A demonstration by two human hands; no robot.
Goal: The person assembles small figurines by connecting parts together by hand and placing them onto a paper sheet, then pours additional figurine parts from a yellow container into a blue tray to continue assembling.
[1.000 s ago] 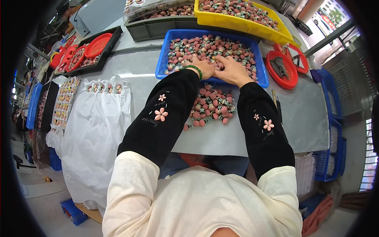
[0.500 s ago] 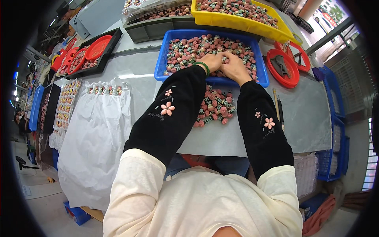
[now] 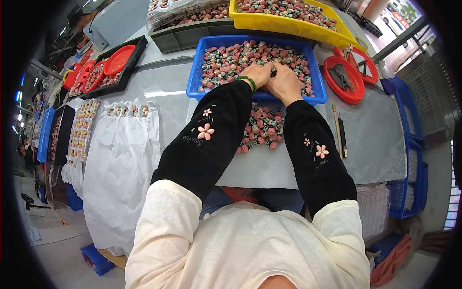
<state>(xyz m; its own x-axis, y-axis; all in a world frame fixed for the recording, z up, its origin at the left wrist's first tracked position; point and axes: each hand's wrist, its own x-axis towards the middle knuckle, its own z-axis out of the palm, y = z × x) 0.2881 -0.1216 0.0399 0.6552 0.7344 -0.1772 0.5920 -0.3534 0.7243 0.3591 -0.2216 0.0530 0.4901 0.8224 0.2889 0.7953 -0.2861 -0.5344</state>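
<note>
Fingers of L hand (image 3: 258, 74) and R hand (image 3: 285, 84) are curled together over the blue bin (image 3: 313, 100); clock directions are taken from there. A sm. dark piece (image 3: 274, 72) is seen where they meet, apparently pinched by the R hand; L fingertips are hidden, so their grip can't be told. Single-piece handling is prob. the step in hand; for the next move a light, steady fingertip hold is called for, w/ the piece kept clear of its neighbours. Directly below, the bin is filled w/ pink-and-pale-green figures (image 3: 224, 62). At 6 o'clock, just outside it, a loose pile (image 3: 262, 129) is spread on the grey table (image 3: 370, 149). At 4, a brush (image 3: 336, 129) and a dark pen-like tool (image 3: 342, 137) are laid side by side. At 3, a red dish (image 3: 355, 94) is set w/ a grey tool (image 3: 339, 76) inside. Farthest, approx. 12 to 1, a yellow bin (image 3: 288, 29) is heaped w/ more.
</note>
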